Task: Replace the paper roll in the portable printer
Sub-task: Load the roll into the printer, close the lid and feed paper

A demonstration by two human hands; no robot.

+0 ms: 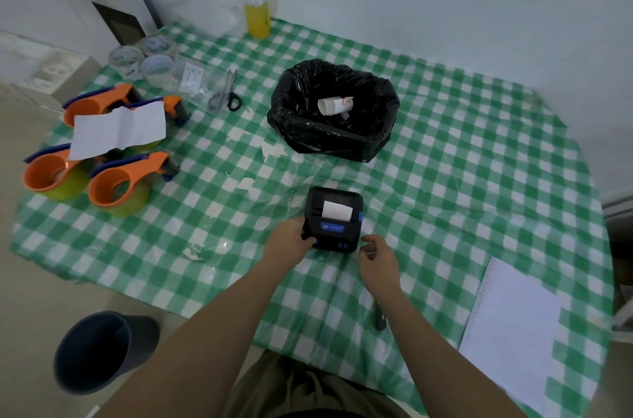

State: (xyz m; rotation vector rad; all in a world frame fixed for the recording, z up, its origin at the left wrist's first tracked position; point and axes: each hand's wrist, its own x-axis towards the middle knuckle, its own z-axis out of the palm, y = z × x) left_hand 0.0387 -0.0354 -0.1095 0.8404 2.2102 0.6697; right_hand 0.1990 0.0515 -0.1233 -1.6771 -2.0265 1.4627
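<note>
Left hand (291, 237) grips the printer (334, 219) by its side, right hand (378, 255) loosely open beside it; rigid, light, best held by the sides

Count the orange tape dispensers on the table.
3, all at the table's left edge: the back one partly under a white paper sheet, the front-left one, the front-right one. The sheet could hide another.
</note>
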